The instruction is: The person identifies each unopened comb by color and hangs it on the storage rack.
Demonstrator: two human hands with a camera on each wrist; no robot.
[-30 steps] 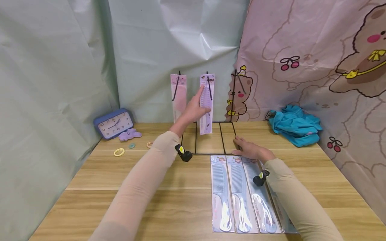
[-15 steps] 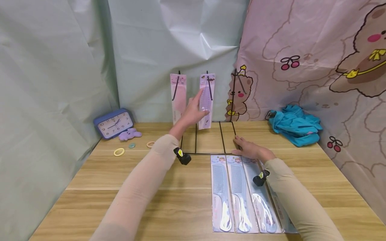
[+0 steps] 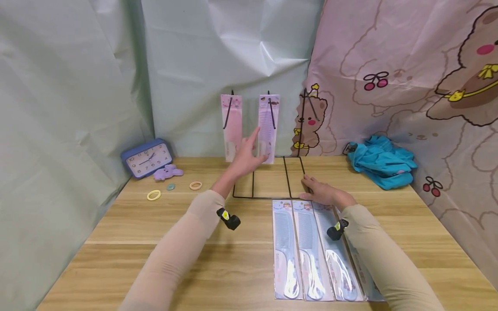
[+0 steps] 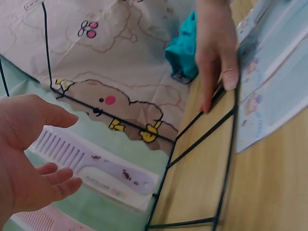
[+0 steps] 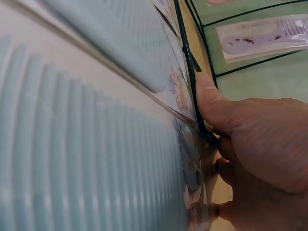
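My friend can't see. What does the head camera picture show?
A left hand hangs open by a packaged purple comb on a black wire rack. The right hand rests on the rack's base, by four packaged blue combs on a wooden table.

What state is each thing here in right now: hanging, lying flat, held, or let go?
Purple comb: hanging on the rack, not held.
Pink comb: hanging.
Rack: upright, its base pressed down by the right hand.
Left hand: open, empty.
Blue combs: lying flat in a row.
Clock: standing, tilted back.
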